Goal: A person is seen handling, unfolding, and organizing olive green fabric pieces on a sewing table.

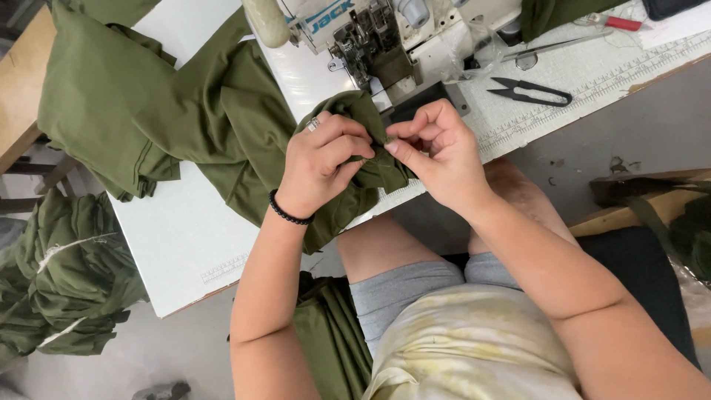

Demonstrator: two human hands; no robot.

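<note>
White tabletop (185,237) spreads before a seated person in a sewing workshop, olive cloth heaped across it. Nearest the camera, both hands meet at the table's front edge: the left hand (322,167), ringed and wearing a black bead bracelet (287,213), is closed in a pinch on a fold of the green fabric (222,133), while the right hand (437,152) pinches the same fold just beside it, fingertips almost touching. Done well, this fine work seems to call for a taut, even edge held close between the thumbs. Beyond the hands, the cloth runs under the sewing machine (370,37); black thread snips (529,92) lie to the right, well apart.
</note>
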